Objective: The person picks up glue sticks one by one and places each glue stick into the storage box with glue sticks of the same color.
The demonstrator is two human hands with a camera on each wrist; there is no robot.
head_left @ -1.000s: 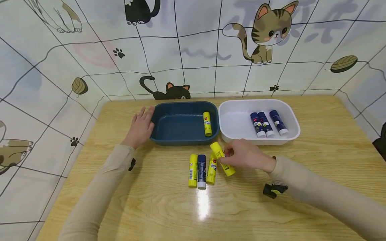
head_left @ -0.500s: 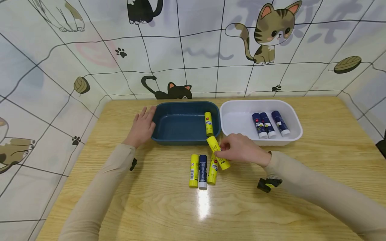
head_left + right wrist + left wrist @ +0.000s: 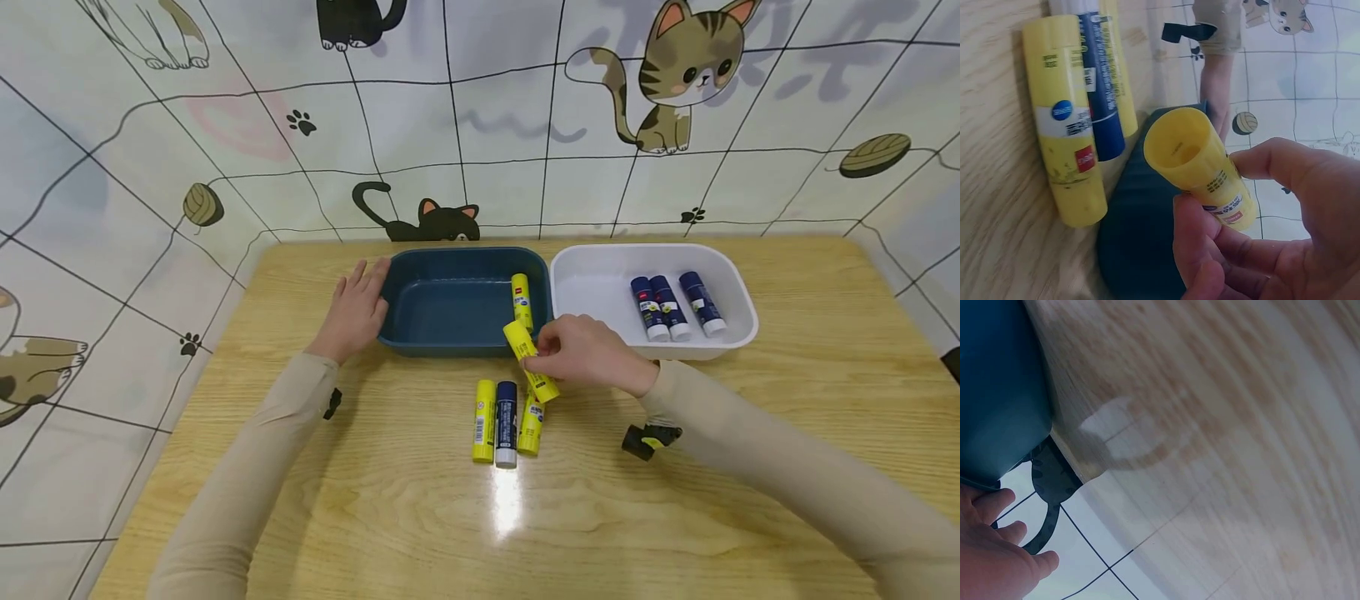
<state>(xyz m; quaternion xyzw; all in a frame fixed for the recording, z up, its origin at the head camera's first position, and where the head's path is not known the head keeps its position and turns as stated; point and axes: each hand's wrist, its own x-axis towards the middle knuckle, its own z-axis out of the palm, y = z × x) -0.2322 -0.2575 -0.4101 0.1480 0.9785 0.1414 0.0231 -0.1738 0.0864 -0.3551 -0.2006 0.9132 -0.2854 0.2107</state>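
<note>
My right hand [image 3: 592, 354] pinches a yellow glue stick [image 3: 529, 360] between thumb and fingers. It is tilted, its upper end overlapping the front rim of the dark blue tray [image 3: 450, 349] in the head view. The right wrist view shows the hollow bottom end of this glue stick [image 3: 1188, 150]. My left hand [image 3: 352, 310] rests at the left end of the blue tray, fingers extended along its rim. Inside that tray lies one yellow glue stick [image 3: 521, 300]. On the table in front are a yellow glue stick [image 3: 484, 421], a navy one [image 3: 507, 425] and another yellow one [image 3: 531, 427].
A white tray [image 3: 592, 283] stands right against the blue one and holds three navy glue sticks [image 3: 669, 308]. Behind the wooden table [image 3: 390, 508] rises a cat-patterned cloth wall [image 3: 502, 125], which also closes off the left side.
My right hand has lifted the yellow glue stick up and left from beside the row to the blue tray's front rim. My left hand stays at the tray's end.
</note>
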